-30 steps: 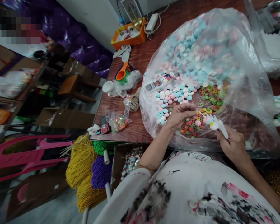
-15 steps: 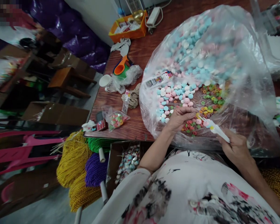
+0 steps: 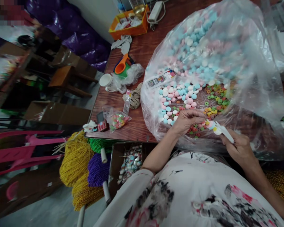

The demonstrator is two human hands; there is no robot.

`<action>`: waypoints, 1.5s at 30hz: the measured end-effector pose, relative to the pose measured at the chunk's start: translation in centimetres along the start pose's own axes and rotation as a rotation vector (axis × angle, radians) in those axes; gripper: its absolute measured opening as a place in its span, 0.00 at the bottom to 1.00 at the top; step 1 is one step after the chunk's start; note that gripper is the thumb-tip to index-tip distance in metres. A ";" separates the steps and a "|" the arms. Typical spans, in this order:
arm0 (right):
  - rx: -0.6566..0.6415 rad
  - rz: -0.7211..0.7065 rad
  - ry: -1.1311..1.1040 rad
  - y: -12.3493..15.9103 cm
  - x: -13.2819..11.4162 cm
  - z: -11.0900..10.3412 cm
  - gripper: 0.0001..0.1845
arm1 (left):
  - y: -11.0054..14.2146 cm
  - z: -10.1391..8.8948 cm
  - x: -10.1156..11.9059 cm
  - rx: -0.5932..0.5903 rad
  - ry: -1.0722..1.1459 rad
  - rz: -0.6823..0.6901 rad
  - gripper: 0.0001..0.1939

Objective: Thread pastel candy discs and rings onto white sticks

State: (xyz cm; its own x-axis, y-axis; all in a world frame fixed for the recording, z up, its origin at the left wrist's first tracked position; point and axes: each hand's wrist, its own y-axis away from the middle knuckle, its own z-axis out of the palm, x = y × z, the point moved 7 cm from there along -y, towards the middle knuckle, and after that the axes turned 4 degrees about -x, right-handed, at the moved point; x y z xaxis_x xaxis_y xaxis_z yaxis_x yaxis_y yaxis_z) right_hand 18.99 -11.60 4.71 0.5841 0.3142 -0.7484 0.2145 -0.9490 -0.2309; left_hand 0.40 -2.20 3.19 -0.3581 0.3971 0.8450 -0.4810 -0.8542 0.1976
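Observation:
My right hand [image 3: 238,143] grips a white, narrow handle-like piece [image 3: 227,135] pointing up and left. From its far end runs a short row of pastel candies [image 3: 211,125] in pink, blue, yellow and white. The fingers of my left hand [image 3: 186,122] are pinched together at the free tip of that row; what lies between them is too small to make out. Beneath both hands, a large clear plastic bag [image 3: 151,119] holds loose pink, blue and white candies [image 3: 188,94]. Small ring-shaped pieces [image 3: 216,97] in green, yellow, orange and red lie beside them.
At left on the wooden table [image 3: 142,129] are a white cup [image 3: 105,80], an orange scoop [image 3: 121,66], a phone [image 3: 101,122] and a small bag of coloured rings [image 3: 118,121]. An orange tray [image 3: 130,31] stands farther back. A carton [image 3: 115,167] sits below the front edge.
My left hand has moved a little to the right, its fingertips now at the end of the candy row. A yellow piece seen at those fingertips earlier no longer shows apart from the row.

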 end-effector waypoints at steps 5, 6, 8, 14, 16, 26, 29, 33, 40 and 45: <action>0.030 0.073 -0.020 0.3 0.6 -0.2 0.12 | -0.3 -1.1 0.4 0.177 0.091 0.100 0.16; 0.027 0.077 -0.021 0.3 0.5 -0.2 0.12 | -0.3 -1.2 0.5 0.197 0.093 0.113 0.16; 0.030 0.080 -0.017 0.2 0.3 -0.1 0.11 | -0.2 -1.1 0.6 0.217 0.077 0.135 0.17; 0.051 0.032 0.097 0.1 0.2 0.2 0.07 | 0.6 -0.1 1.8 0.204 -0.048 0.304 0.15; 0.052 0.005 0.154 0.2 0.1 0.2 0.07 | 1.0 0.2 2.2 0.226 -0.136 0.373 0.12; 0.230 -0.084 0.003 0.4 -0.8 -0.1 0.08 | -1.2 2.0 1.0 0.015 -0.082 0.173 0.40; 0.321 -0.008 0.003 0.3 0.2 -0.5 0.10 | -1.8 2.7 0.8 -0.033 -0.134 0.178 0.41; 0.340 0.074 -0.017 0.0 1.5 -0.2 0.13 | -2.1 3.3 -0.2 -0.035 -0.173 0.184 0.42; 0.404 0.277 -0.180 1.3 4.9 0.2 0.14 | -0.1 1.6 0.3 0.077 -0.714 0.367 0.31; 0.474 0.398 -0.354 2.5 6.4 -0.7 0.17 | 1.4 2.2 -1.0 -0.078 -1.560 0.298 0.12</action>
State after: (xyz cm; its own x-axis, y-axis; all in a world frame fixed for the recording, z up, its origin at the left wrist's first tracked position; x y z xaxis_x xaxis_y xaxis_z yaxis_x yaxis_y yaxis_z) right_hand 23.86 -11.94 -0.19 0.2409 -0.0093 -0.9705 -0.3725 -0.9243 -0.0836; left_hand 1.83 -4.54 3.75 0.6694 -0.5349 0.5155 -0.6025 -0.7969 -0.0444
